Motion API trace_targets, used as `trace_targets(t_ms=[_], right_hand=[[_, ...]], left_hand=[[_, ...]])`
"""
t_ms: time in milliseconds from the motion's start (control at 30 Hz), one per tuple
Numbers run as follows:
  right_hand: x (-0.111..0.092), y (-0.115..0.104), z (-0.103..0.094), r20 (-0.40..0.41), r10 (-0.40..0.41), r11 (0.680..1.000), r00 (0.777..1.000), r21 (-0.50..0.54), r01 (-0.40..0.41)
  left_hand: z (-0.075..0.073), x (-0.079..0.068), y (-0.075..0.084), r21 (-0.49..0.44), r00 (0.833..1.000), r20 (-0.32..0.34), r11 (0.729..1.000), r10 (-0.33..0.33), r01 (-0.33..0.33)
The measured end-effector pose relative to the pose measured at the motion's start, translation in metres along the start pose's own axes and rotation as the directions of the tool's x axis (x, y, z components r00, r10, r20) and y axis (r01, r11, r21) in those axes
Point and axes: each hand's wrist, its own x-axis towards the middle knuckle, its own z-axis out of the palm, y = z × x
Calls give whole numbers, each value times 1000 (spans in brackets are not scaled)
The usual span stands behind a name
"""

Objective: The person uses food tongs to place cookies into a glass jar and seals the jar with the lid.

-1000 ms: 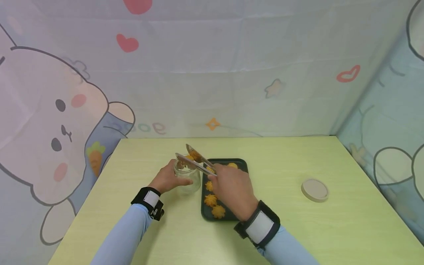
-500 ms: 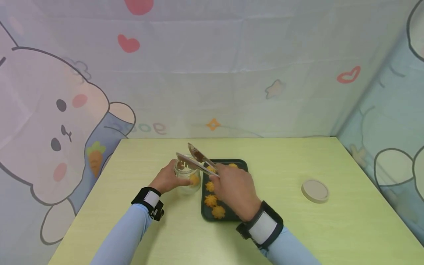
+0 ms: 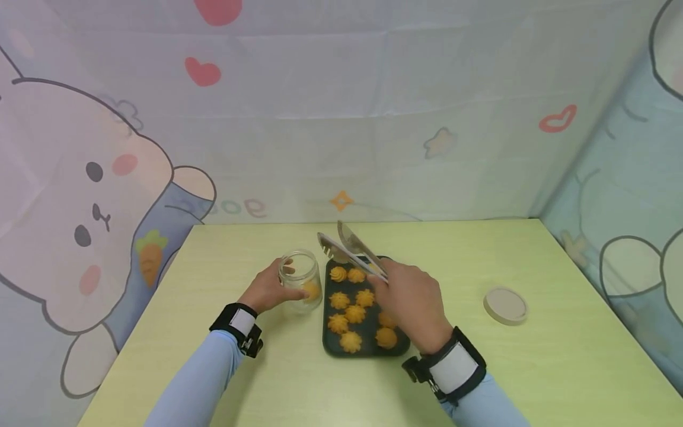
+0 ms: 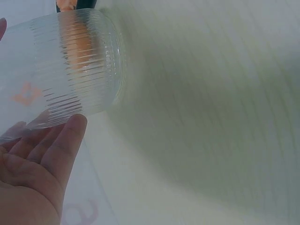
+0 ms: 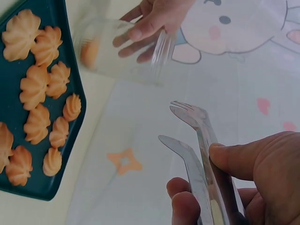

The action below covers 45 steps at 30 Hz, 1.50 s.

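While a glass jar with one cookie inside is gripped by the fingers of the left hand, just beside the dark tray of cookies, tongs, tips parted, are held raised in the curled fingers of the right hand. A round lid is seen farther right on the desk.

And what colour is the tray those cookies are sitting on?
The tray is dark teal-green; it shows best in the right wrist view.

Shiny metal tongs, ribbed glassy jar
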Motion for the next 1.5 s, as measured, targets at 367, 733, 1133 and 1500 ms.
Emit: trace_targets(t_ms=[367,733,1133,1500], right_hand=[[-15,33,-4,-18,96,995,995,-29,-97],[-18,55,12,-15,131,986,991,-100,-132],[-6,64,31,26,175,975,984,-146,-169],[3,65,44,86,196,972,977,-150,-181]], left_hand=[[1,2,-5,11,1000,-4,1000,-4,4],[1,1,-5,8,1000,0,1000,-3,3],[0,2,-5,6,1000,-10,1000,-4,4],[1,1,-6,2,1000,-13,1000,0,0]])
